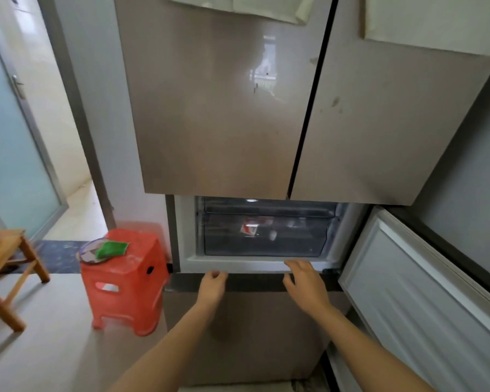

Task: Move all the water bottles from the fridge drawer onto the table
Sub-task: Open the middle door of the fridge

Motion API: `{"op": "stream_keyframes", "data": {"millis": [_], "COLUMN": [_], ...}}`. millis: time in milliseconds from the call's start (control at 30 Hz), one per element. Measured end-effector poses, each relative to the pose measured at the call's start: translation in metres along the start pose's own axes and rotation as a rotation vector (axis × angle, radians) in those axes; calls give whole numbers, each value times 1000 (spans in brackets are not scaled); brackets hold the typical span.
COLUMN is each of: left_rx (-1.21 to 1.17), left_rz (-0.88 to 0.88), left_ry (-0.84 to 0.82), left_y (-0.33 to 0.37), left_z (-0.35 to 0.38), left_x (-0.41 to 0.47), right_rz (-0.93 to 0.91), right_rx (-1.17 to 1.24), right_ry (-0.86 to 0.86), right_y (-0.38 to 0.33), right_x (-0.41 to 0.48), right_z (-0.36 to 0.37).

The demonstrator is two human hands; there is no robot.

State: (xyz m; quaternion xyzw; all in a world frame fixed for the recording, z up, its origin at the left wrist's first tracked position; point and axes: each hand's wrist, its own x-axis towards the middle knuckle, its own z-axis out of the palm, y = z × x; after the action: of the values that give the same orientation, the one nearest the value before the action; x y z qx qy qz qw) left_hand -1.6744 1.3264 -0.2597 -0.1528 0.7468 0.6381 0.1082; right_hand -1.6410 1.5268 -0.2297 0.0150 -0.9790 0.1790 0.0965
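The fridge's middle compartment stands exposed, its door swung out to the right. Inside is a dark translucent drawer, pushed in. Through its front I make out a red-and-white bottle label and pale blurred shapes; the bottles themselves are not clear. My left hand reaches toward the compartment's lower sill with fingers loosely curled, holding nothing. My right hand hovers at the sill below the drawer, fingers spread and empty.
A red plastic stool stands left of the fridge, bearing a clear lid and a green sponge. A wooden stool is at the far left. The closed lower fridge drawer is under my forearms. A glass door stands at the left.
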Motion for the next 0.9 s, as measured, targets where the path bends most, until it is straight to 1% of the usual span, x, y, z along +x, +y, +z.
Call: {"op": "stream_keyframes", "data": {"millis": [100, 200, 233, 267, 333, 367, 467, 567, 667, 800, 900], "left_rx": [-67, -148, -180, -213, -278, -309, -353, -394, -535, -728, -844], "left_rz": [-24, -38, -35, -36, -45, -47, -46, -41, -112, -189, -206], "left_ry": [-41, -59, -68, -72, -86, -98, -154, -166, -150, -188, -166], "left_y": [11, 21, 23, 25, 30, 32, 34, 33, 37, 54, 63], "left_z": [11, 19, 21, 24, 28, 30, 41, 50, 53, 52, 48], "left_x": [36, 66, 76, 85, 95, 100, 111, 118, 126, 141, 150], "right_rz": [98, 282, 368, 477, 699, 767, 814, 829, 841, 913, 997], "right_rx": [36, 191, 286, 431, 805, 964, 1185, 1357, 1487, 1745, 1899], "right_ry": [-32, -37, -25, -10, 0, -18, -78, -95, -124, -90, -22], "right_y": [8, 20, 23, 25, 24, 25, 31, 34, 34, 40, 50], "right_x": [26, 48, 55, 62, 70, 73, 86, 99, 116, 146, 164], "right_z": [5, 11, 15, 16, 18, 19, 25, 30, 30, 27, 30]}}
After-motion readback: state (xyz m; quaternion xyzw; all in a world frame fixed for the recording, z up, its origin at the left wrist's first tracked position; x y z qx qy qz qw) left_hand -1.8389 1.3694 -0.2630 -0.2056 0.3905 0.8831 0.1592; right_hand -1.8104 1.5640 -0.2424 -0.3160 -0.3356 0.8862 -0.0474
